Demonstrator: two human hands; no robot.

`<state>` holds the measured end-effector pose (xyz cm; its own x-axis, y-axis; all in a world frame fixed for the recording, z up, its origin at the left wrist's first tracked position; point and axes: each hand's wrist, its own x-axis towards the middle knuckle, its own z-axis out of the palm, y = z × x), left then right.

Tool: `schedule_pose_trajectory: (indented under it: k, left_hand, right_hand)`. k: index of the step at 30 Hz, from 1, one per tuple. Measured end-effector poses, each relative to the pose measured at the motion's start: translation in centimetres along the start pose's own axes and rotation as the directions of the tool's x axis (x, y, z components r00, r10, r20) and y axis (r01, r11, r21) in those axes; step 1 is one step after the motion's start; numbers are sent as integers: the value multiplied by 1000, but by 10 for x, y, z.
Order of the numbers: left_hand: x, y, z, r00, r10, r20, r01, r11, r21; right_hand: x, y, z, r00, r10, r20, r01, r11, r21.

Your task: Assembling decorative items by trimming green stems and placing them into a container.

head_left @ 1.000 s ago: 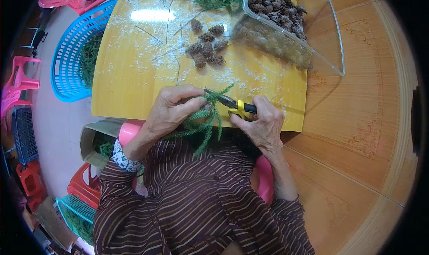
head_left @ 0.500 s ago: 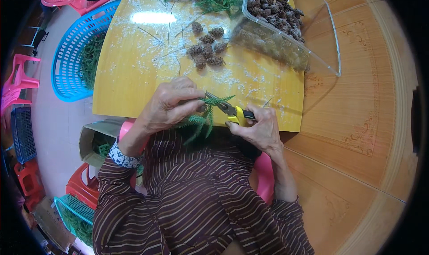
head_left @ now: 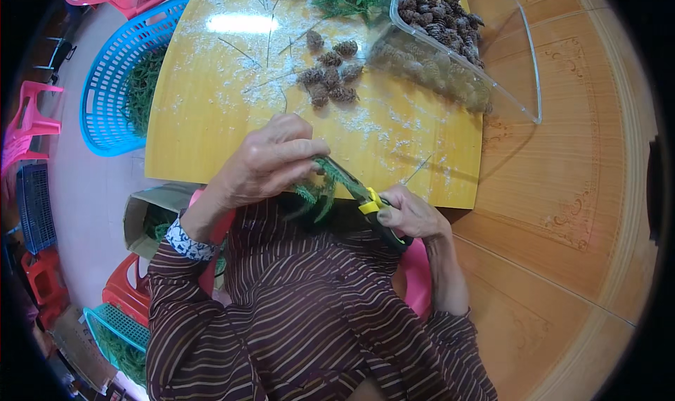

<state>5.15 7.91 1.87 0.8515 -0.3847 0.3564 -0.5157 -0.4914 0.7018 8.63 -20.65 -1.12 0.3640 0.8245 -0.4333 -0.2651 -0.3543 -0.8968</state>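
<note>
Yellow and dusted with pale crumbs, the desk (head_left: 211, 113) stands on a wooden floor, with a blue basket (head_left: 105, 92) to its left. At the near edge of the desk, the left hand (head_left: 271, 165) is closed around a green conifer sprig (head_left: 320, 190). The right hand (head_left: 411, 215) grips yellow-handled scissors (head_left: 369, 204), whose blades touch the sprig. Farther on the desk lie loose pine cones (head_left: 330, 74), just beside a clear plastic box (head_left: 464, 56) holding more cones.
</note>
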Motion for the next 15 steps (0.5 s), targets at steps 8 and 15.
schedule_pose_trajectory:
  k: [8,15]
  left_hand:
    - [-2,-3,-3,994,-105,26,108,970,-219]
    - [-6,-2,-12,997,-64,44,74,953,-293]
  right_hand:
    - [-7,-5,19,947,-130,-292,135,991,-6]
    - [-13,-1,9,975,-22,-219,41,996,85]
